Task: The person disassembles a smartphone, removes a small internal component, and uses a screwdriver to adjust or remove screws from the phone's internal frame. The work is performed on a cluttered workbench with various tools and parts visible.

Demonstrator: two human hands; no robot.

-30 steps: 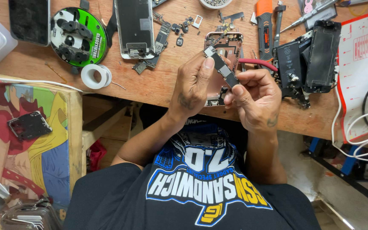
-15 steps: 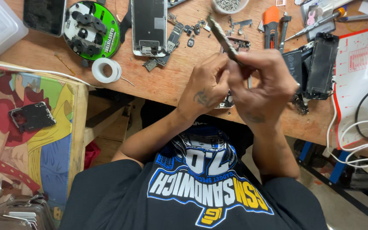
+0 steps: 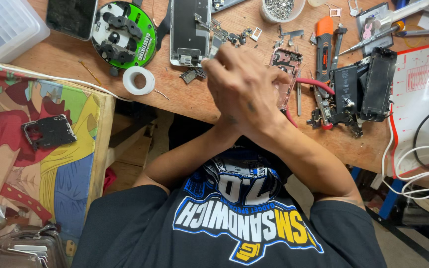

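**A:** What were the hands doing at that moment?

**B:** They were pressed together over the edge of the wooden workbench (image 3: 194, 106). The left hand (image 3: 234, 87) lay on top, and the right hand (image 3: 269, 106) was folded under and against it, mostly covered. Whether anything was pinched between them I cannot tell, since the backs of the hands hid the fingertips.

**A:** Which thing lay closest to that clasp?

**B:** A pink phone frame (image 3: 288, 62), just beyond the knuckles and partly hidden behind them. Red-handled pliers (image 3: 314, 84) lay right beside the right hand, with thin tweezers (image 3: 299, 99) next to them.

**A:** And farther out from the hands?

**B:** Past the left hand's fingers sat an opened phone body (image 3: 189, 30), its inside facing up, with small loose parts (image 3: 234, 35) scattered between it and the frame. Off the left hand's side was a roll of white tape (image 3: 139, 80), and beyond that a green round disc (image 3: 123, 33) with black pieces on it. On the right hand's side, well apart, stood a stack of black phone assemblies (image 3: 363, 87), an orange-handled tool (image 3: 323, 37), and a white mat with a red border (image 3: 423, 99). A small tub of screws (image 3: 280, 9) sat at the far edge.

**A:** Anything nearer the body?

**B:** Only both forearms, meeting at the wrists above a black printed shirt (image 3: 234, 223).
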